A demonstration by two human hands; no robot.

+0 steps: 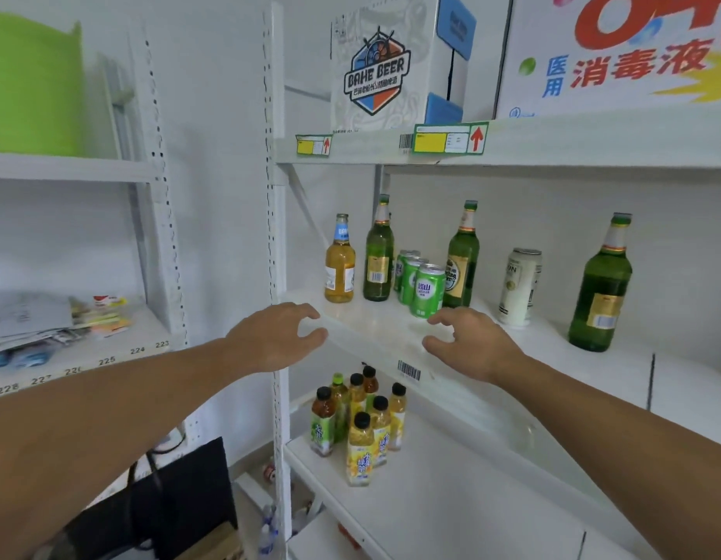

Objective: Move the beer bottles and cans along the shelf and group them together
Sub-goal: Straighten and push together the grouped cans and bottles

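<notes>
Currently on middle shelf [375, 329]: 1 amber beer bottle [340, 262], 3 green beer bottles [379, 252] [463, 258] [601, 289], 3 green cans [427, 291] clustered between the first two green bottles, 1 white can [519, 286] standing apart. Left hand [276, 337] and right hand [472, 345] hover at the shelf edge, fingers apart, loosely curled, holding nothing. Lower shelf [451, 478]: 7 tea bottles [360, 450].
</notes>
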